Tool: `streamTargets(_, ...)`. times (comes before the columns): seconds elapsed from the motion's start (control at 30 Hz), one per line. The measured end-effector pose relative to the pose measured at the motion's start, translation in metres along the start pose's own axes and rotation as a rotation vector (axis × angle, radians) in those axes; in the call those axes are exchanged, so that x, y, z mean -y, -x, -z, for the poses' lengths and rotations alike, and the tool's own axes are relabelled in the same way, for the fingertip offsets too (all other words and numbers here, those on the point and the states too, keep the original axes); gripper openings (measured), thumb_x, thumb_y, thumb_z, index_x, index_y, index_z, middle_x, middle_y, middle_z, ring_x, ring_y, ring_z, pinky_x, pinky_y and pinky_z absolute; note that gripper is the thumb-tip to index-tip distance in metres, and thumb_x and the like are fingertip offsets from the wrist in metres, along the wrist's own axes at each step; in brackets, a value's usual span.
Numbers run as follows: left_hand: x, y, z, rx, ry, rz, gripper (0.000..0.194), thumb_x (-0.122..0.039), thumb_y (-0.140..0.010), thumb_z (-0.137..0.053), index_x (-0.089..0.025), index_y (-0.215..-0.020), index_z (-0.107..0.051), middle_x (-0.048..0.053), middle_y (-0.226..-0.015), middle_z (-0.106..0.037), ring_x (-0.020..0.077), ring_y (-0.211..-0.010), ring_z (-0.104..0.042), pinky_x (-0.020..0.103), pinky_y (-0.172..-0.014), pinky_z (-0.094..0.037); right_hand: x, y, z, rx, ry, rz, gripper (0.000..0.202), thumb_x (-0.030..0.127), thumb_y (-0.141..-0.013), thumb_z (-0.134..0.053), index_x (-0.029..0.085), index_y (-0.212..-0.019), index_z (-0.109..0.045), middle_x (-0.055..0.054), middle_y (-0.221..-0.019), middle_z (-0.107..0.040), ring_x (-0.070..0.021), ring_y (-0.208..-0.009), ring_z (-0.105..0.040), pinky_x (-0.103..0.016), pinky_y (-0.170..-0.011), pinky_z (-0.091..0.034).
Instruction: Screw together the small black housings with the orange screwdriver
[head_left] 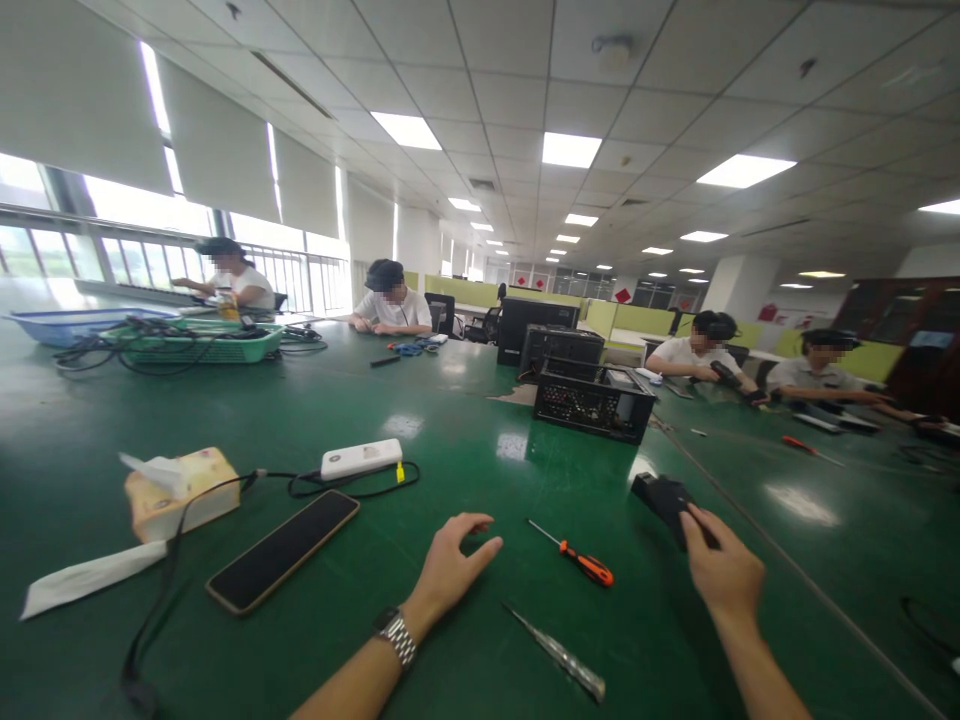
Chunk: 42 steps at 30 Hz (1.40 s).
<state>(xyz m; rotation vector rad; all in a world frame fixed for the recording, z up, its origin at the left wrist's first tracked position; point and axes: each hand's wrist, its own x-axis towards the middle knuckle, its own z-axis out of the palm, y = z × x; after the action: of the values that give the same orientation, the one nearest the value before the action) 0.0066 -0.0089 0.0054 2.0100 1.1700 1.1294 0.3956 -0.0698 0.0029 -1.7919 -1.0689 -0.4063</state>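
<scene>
My right hand (726,575) grips a black block-shaped device (664,503) by its near end, at the right of the green table (420,620); its exact kind is unclear. Over the table's middle, my left hand (448,565) has thumb and fingers apart and holds nothing. A screwdriver with an orange and black handle (592,569) lies between my hands. Closer to me lies a slim screwdriver with a clear handle (574,668). Left of my left hand is a dark phone (285,548), screen up.
A white power bank (362,459) with a black cable and a tissue pack (187,505) sit at left. Behind them are a green basket (202,345) of cables and a blue basket (52,325). Black computer cases (592,405) stand ahead. Several people sit around the tables.
</scene>
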Motion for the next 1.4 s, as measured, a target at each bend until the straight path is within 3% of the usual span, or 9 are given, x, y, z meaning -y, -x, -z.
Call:
streamTargets(0.2,0.001,0.001,-0.001,0.002,-0.040,-0.039,0.025,-0.036,-0.082,-0.063,-0.020,-0.101,-0.069,0.007,-0.101,-0.070,0.0242,-0.096,-0.063,0.038,-0.090,-0.048,-0.094,-0.023,0.023,0.093,0.317,-0.630,0.055,0.058,-0.073,-0.052,0.021,-0.106,-0.074,-0.024,-0.098,-0.069,-0.0459,-0.085,-0.063,-0.051,-0.058,-0.046)
streamTargets(0.37,0.005,0.001,-0.001,-0.006,-0.068,-0.058,0.023,-0.033,-0.083,-0.062,-0.020,-0.100,-0.069,0.006,-0.102,-0.070,0.0245,-0.098,-0.062,0.039,-0.091,-0.047,-0.082,-0.017,0.000,-0.026,0.451,-0.354,0.047,0.048,-0.076,-0.050,0.018,-0.105,-0.071,-0.023,-0.120,-0.060,-0.0496,-0.113,-0.047,-0.064,-0.084,-0.037)
streamTargets(0.5,0.004,0.002,-0.002,-0.007,-0.074,-0.066,0.021,-0.032,-0.083,-0.062,-0.021,-0.100,-0.069,0.006,-0.102,-0.069,0.0244,-0.099,-0.061,0.039,-0.092,-0.046,-0.060,-0.011,-0.032,0.018,0.180,0.006,0.063,0.050,-0.079,-0.048,0.014,-0.130,-0.053,-0.020,-0.136,-0.047,-0.0383,-0.112,-0.053,-0.052,-0.092,-0.040)
streamTargets(0.6,0.001,0.004,-0.003,0.002,-0.077,-0.065,0.020,-0.030,-0.082,-0.062,-0.021,-0.099,-0.069,0.006,-0.102,-0.069,0.0242,-0.099,-0.061,0.039,-0.092,-0.046,-0.056,-0.017,-0.049,0.255,0.097,-0.136,0.090,0.063,-0.075,-0.049,0.010,-0.146,-0.030,-0.022,-0.144,-0.038,-0.0319,-0.103,-0.061,-0.042,-0.089,-0.047)
streamTargets(0.7,0.000,0.005,-0.003,0.014,-0.073,-0.057,0.020,-0.029,-0.083,-0.062,-0.021,-0.100,-0.069,0.005,-0.102,-0.070,0.0238,-0.099,-0.061,0.039,-0.092,-0.045,-0.057,-0.030,-0.060,0.322,0.165,-0.275,0.102,0.072,-0.073,-0.046,0.010,-0.150,-0.021,-0.024,-0.147,-0.034,-0.0402,-0.121,-0.050,-0.050,-0.092,-0.044)
streamTargets(0.83,-0.001,0.005,-0.004,0.020,-0.062,-0.040,0.021,-0.028,-0.082,-0.062,-0.021,-0.101,-0.069,0.005,-0.101,-0.070,0.0235,-0.097,-0.061,0.039,-0.091,-0.046,-0.055,-0.042,-0.071,0.366,0.200,-0.330,0.098,0.073,-0.070,-0.048,0.018,-0.149,-0.028,-0.020,-0.146,-0.040,-0.0464,-0.123,-0.046,-0.061,-0.087,-0.043)
streamTargets(1.03,-0.002,0.003,-0.004,0.040,-0.067,-0.020,0.022,-0.028,-0.082,-0.062,-0.022,-0.102,-0.068,0.005,-0.100,-0.070,0.0236,-0.097,-0.062,0.040,-0.091,-0.047,-0.051,-0.044,-0.065,0.344,0.185,-0.362,0.072,0.060,-0.075,-0.049,0.015,-0.131,-0.053,-0.024,-0.120,-0.061,-0.0427,-0.100,-0.061,-0.052,-0.073,-0.049)
streamTargets(1.2,-0.001,0.003,-0.006,0.049,-0.060,-0.042,0.026,-0.028,-0.081,-0.063,-0.023,-0.106,-0.067,0.005,-0.103,-0.069,0.0240,-0.098,-0.062,0.040,-0.092,-0.047,-0.014,-0.018,-0.053,0.387,0.032,-0.203,0.070,0.061,-0.071,-0.057,0.018,-0.126,-0.054,-0.010,-0.100,-0.069,-0.0280,-0.083,-0.065,-0.037,-0.073,-0.051)
streamTargets(1.4,0.005,0.005,-0.009,0.083,-0.079,-0.101,0.063,-0.029,-0.077,-0.069,-0.026,-0.136,-0.047,0.008,-0.132,-0.056,0.0272,-0.120,-0.051,0.044,-0.104,-0.039,0.097,0.055,-0.045,0.709,-0.145,0.360,0.047,0.045,-0.077,-0.063,0.024,-0.118,-0.060,-0.007,-0.103,-0.066,-0.0246,-0.092,-0.058,-0.036,-0.083,-0.044)
